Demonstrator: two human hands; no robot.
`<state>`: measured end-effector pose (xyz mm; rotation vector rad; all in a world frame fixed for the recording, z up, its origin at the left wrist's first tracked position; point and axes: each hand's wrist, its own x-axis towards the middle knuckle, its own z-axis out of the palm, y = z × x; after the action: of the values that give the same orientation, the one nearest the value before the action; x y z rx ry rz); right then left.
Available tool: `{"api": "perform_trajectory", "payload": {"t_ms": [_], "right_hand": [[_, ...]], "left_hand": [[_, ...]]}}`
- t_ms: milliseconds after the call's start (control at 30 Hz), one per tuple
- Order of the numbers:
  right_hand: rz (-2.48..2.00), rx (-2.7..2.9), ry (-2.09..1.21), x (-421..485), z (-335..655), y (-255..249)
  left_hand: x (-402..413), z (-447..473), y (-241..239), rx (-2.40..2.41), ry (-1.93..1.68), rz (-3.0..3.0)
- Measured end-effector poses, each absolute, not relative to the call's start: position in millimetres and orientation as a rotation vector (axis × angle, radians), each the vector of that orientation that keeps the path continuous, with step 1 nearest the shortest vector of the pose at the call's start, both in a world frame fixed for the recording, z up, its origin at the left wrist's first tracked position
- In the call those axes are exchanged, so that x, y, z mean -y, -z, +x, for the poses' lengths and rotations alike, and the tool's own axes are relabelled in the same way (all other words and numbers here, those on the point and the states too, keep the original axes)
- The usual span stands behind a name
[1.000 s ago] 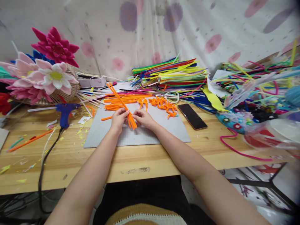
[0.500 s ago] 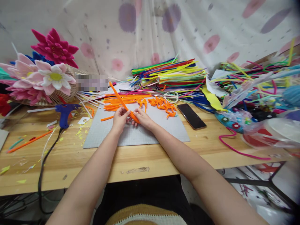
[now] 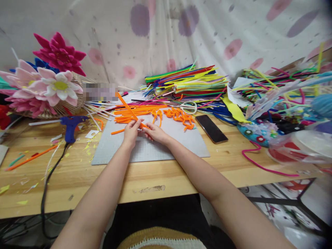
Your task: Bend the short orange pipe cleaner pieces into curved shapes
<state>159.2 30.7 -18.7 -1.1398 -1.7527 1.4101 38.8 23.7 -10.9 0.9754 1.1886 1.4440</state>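
Both my hands meet over a grey cutting mat (image 3: 178, 147) on the wooden table. My left hand (image 3: 131, 130) is closed on a bundle of orange pipe cleaners (image 3: 126, 104) that slants up and away to the left. My right hand (image 3: 154, 132) pinches the near end of the same bundle, which is bent over between the two hands. Behind them lie straight orange pipe cleaners (image 3: 135, 111) and a heap of curled orange pieces (image 3: 181, 116).
A black phone (image 3: 211, 128) lies right of the mat, white scissors (image 3: 189, 106) behind it. A blue glue gun (image 3: 71, 125) with its cord sits left, beside felt flowers (image 3: 49, 84) in a basket. Stacked coloured pipe cleaners (image 3: 186, 81) fill the back and right.
The bundle's near end, which stuck out toward me below my hands, has been folded up between them. Both hands shifted slightly away from me.
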Motion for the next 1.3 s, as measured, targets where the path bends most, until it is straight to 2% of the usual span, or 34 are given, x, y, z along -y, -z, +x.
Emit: {"api": "perform_trajectory", "payload": {"t_ms": [100, 200, 533, 1000, 1300], "right_hand": [[-1.258, 1.954, -1.064, -32, 157, 21], [-1.302, 2.057, -0.924, -31, 156, 20], [-1.265, 2.096, -0.920, -27, 159, 11], [-1.114, 1.707, -1.464, -25, 158, 25], [-1.306, 1.775, -1.091, -24, 160, 21]], "left_hand": [[-27, 33, 9, -1.182, -1.441, 0.902], [-31, 30, 7, -1.161, -1.447, 0.808], [-37, 23, -6, -1.306, -1.418, 0.661], [-34, 24, -2, -1.357, -1.437, 0.864], [-34, 24, 1, -1.277, -1.416, 0.777]]}}
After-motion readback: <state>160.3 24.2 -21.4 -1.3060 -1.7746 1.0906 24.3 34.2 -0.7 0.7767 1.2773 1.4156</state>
